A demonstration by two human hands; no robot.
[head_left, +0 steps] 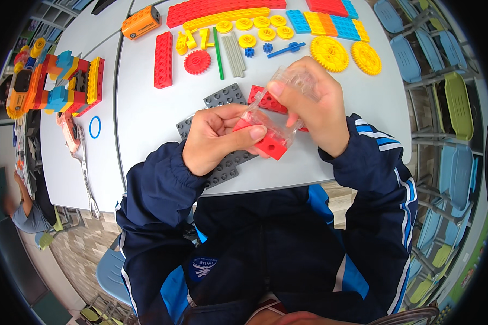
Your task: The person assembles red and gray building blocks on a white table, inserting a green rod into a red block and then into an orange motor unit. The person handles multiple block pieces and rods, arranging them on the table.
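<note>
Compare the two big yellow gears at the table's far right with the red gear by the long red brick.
The yellow gears are larger and lie side by side as a pair; the red gear is smaller and lies alone beside the red brick. All lie flat on the table, toothed, away from both hands.

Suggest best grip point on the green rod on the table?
Pinch the green rod at mid-length from above. It lies flat, and long and thin; the grey rods crowd its right side, the red gear sits left, so fingers likely fit best across the middle.

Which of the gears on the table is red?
The lone red gear, beside the upright red brick at the left of the spread; every other gear is yellow or blue.
</note>
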